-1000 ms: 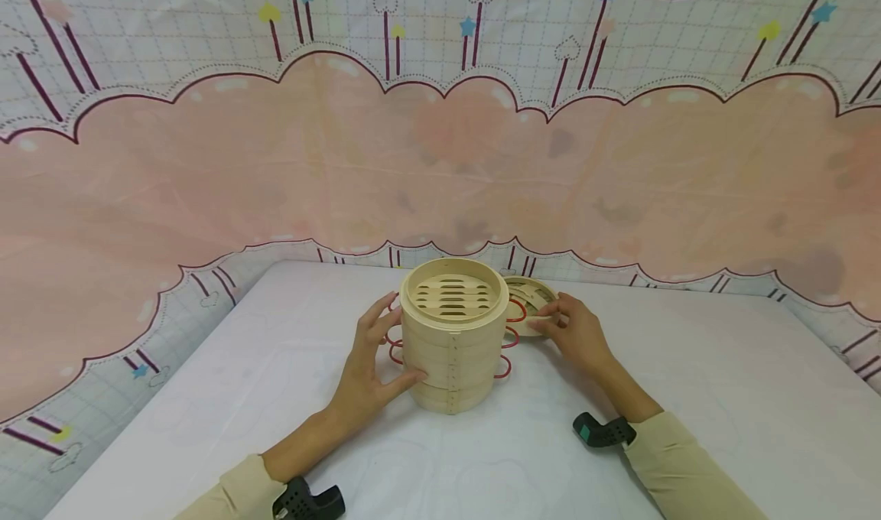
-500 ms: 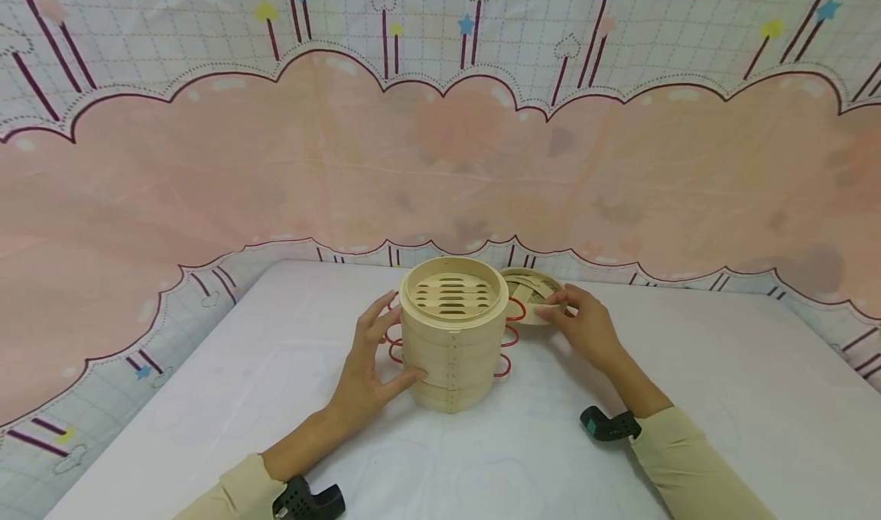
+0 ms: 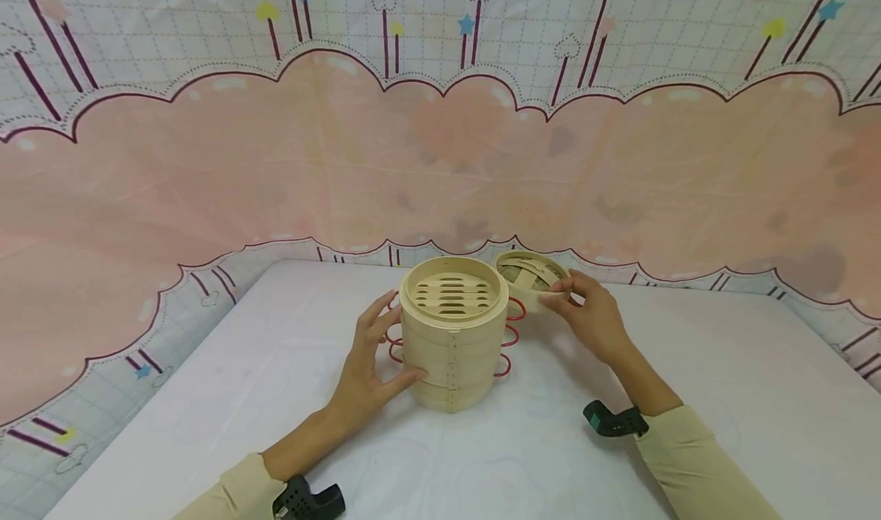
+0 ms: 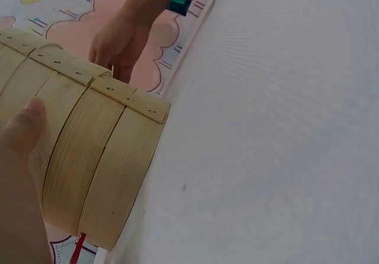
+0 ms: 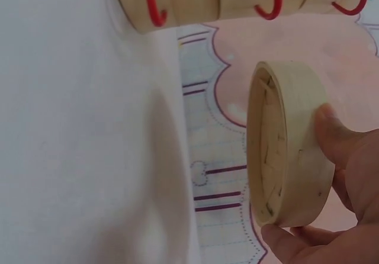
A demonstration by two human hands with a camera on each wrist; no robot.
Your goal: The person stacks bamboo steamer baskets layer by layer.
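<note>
A stack of round bamboo steamer baskets (image 3: 454,359) stands upright on the table, its slatted inside showing at the open top. Red loop handles (image 3: 503,365) stick out on both sides. My left hand (image 3: 361,375) holds the stack from the left, thumb on the front wall and fingers along the side; the thumb (image 4: 26,125) shows in the left wrist view. Behind and right of the stack, my right hand (image 3: 588,320) pinches the bamboo lid (image 3: 526,271) by its rim. The right wrist view shows this lid (image 5: 308,151) raised off the table, its hollow underside facing the tabletop.
The white-covered table (image 3: 702,398) spreads around the stack on all sides. A patterned pink cloth backdrop (image 3: 440,168) rises behind the table's far edge. Black wrist cameras sit on the left wrist (image 3: 308,498) and the right wrist (image 3: 615,419).
My right hand has lifted the lid upward and slightly right, from low beside the stack to about its top level. The left hand and the stack stay put.
</note>
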